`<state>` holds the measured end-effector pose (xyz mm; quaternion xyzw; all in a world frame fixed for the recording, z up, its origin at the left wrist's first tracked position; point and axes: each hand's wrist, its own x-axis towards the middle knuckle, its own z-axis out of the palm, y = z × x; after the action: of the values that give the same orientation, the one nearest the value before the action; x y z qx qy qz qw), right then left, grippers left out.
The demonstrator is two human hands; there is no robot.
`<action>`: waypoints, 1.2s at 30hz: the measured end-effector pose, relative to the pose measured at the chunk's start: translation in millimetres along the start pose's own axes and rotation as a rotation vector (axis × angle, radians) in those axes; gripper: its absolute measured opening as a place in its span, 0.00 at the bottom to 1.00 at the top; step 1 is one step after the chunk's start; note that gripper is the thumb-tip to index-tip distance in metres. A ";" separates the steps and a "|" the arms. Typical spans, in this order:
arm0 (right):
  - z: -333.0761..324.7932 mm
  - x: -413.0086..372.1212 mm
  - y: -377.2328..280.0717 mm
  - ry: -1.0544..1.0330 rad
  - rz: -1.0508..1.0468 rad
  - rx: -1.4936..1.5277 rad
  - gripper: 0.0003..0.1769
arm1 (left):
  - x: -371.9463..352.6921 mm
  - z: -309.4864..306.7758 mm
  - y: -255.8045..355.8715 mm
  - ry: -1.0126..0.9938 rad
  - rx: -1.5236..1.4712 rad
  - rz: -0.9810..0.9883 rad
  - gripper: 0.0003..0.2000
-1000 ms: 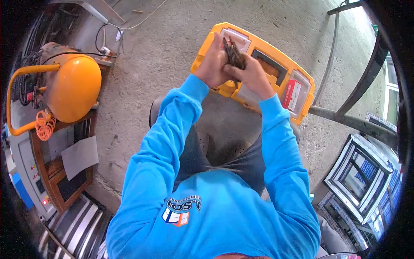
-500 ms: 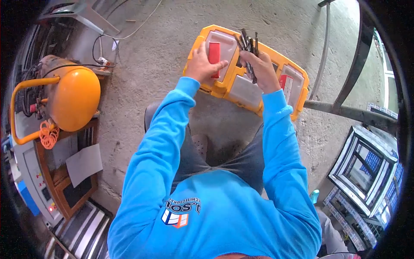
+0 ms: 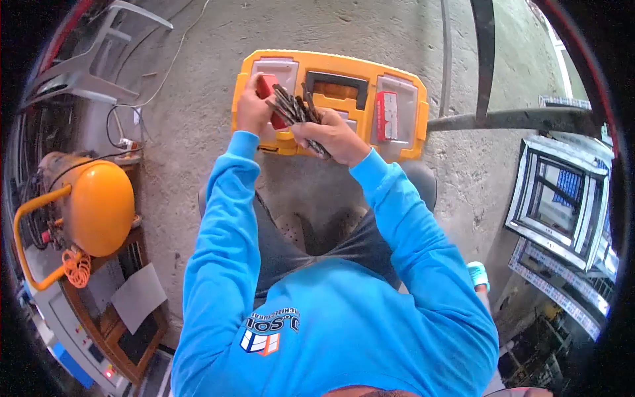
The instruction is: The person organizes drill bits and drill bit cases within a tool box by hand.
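My right hand [image 3: 336, 137] is closed round a bundle of dark metal drill bits [image 3: 294, 109], which fan out toward my left hand [image 3: 253, 111]. A small red box [image 3: 266, 86] is gripped in my left hand, partly covered by the fingers and the drill bits. Both hands are over a yellow toolbox [image 3: 331, 59] with a black handle [image 3: 362, 92] and clear-lidded compartments. On its right compartment lies a red and white box [image 3: 386, 116].
An orange tank [image 3: 102, 208] with a tubular handle stands at the left, above a wooden-framed cabinet [image 3: 126, 357]. A grey plastic chair [image 3: 89, 83] is at the upper left. Metal bars [image 3: 485, 59] and stacked window frames [image 3: 555, 198] occupy the right.
The view has swung, so the toolbox sits further left and straighter. My right hand has brought the drill bits across, close to the red box in my left hand.
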<state>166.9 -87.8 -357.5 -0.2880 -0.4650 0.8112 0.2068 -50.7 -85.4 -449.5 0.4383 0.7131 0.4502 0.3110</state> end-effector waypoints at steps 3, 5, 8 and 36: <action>-4.6 -18.1 -2.7 0.081 -0.033 0.072 0.09 | -22.1 21.8 34.2 -0.064 0.405 0.066 0.30; -10.3 -36.6 -9.8 0.148 -0.047 0.094 0.08 | -32.7 41.2 55.0 0.243 0.764 0.273 0.32; -30.6 -71.7 2.8 0.315 -0.482 -0.231 0.11 | -34.1 69.3 89.4 0.073 0.582 0.446 0.31; -37.4 -79.0 7.5 0.068 0.173 -0.023 0.09 | -1.4 21.0 42.3 0.000 -0.641 -0.498 0.14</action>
<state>250.2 -115.4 -357.4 -0.3569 -0.4402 0.8105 0.1484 -17.9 -70.0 -419.1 0.1328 0.6211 0.5605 0.5315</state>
